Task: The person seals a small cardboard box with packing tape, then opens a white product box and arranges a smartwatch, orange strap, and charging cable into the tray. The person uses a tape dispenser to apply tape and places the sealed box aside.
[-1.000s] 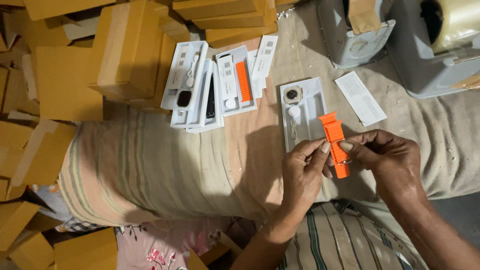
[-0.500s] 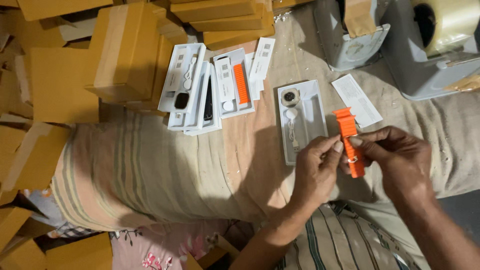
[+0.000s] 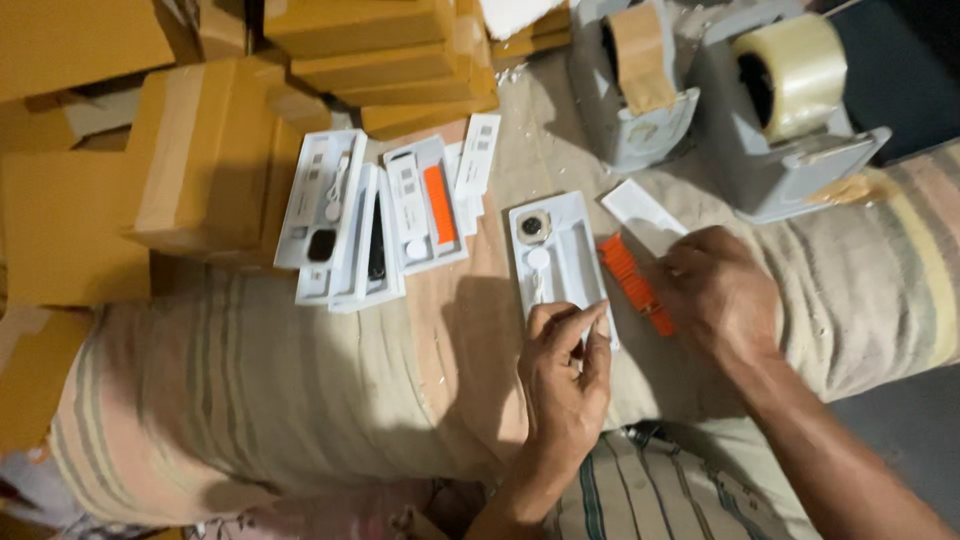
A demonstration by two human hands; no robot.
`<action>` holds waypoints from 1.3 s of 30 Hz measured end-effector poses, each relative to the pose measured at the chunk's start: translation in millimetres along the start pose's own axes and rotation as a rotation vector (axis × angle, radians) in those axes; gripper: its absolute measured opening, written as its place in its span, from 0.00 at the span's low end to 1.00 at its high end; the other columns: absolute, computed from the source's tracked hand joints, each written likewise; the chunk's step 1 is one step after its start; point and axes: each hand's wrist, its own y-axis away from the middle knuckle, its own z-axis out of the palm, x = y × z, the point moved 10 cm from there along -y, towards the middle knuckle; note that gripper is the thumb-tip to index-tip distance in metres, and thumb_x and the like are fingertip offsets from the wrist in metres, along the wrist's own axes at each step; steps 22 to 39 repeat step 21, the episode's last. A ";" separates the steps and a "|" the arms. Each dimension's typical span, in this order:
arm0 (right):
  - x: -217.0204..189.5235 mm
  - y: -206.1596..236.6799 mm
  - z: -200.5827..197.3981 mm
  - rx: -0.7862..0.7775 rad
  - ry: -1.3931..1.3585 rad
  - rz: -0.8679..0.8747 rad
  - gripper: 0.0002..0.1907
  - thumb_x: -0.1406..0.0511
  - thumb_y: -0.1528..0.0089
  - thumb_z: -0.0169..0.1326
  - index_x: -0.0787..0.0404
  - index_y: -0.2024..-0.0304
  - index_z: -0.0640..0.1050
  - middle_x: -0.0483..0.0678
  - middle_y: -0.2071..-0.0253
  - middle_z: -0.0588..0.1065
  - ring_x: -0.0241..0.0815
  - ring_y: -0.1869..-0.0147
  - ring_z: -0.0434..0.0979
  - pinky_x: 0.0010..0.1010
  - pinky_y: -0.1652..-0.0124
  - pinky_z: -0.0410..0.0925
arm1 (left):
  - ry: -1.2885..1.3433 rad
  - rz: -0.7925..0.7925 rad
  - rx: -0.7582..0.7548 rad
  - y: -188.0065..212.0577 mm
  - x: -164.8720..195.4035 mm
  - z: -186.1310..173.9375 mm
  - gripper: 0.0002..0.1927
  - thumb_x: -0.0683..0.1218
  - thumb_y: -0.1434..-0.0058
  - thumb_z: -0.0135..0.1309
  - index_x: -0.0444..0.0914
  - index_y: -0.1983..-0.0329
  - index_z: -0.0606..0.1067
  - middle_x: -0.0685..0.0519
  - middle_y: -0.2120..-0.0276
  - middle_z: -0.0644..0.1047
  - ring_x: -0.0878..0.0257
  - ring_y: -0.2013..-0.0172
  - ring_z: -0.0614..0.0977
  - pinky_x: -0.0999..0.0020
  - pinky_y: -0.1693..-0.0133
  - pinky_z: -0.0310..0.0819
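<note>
Hands working at an orange strap and a white tray

The ribbed orange strap (image 3: 632, 282) is lying on the striped cloth (image 3: 250, 400), just right of the white plastic tray (image 3: 572, 262); the right hand (image 3: 715, 295) is covering its lower end, so whether that grip is clamped on the strap is not showing. The left hand (image 3: 565, 375) is pinching its fingers together at the tray's bottom edge, and what is between them is too small to make out. A round watch face (image 3: 533, 227) is sitting in the tray. Further left, more white trays (image 3: 370, 215) are leaning on smooth brown boxes (image 3: 215, 150). Two grey tape holders (image 3: 730, 100) are being cut off by the top edge.
</note>
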 end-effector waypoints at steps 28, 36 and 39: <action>258.7 -56.7 -16.3 -0.119 -0.710 0.805 0.39 0.73 0.46 0.66 0.79 0.34 0.68 0.67 0.54 0.80 0.54 0.50 0.84 0.39 0.48 0.71 | 0.088 -0.138 -0.183 -230.6 -27.6 254.4 0.31 0.66 0.42 0.57 0.36 0.86 0.80 0.53 0.88 0.78 0.61 0.84 0.81 0.63 0.75 0.75; 258.7 -56.7 -16.3 -0.119 -0.710 0.805 0.39 0.73 0.46 0.66 0.79 0.34 0.68 0.67 0.54 0.80 0.54 0.50 0.84 0.39 0.48 0.71 | 0.088 -0.138 -0.183 -230.6 -27.6 254.4 0.31 0.66 0.42 0.57 0.36 0.86 0.80 0.53 0.88 0.78 0.61 0.84 0.81 0.63 0.75 0.75; 258.7 -56.7 -16.3 -0.119 -0.710 0.805 0.39 0.73 0.46 0.66 0.79 0.34 0.68 0.67 0.54 0.80 0.54 0.50 0.84 0.39 0.48 0.71 | 0.088 -0.138 -0.183 -230.6 -27.6 254.4 0.31 0.66 0.42 0.57 0.36 0.86 0.80 0.53 0.88 0.78 0.61 0.84 0.81 0.63 0.75 0.75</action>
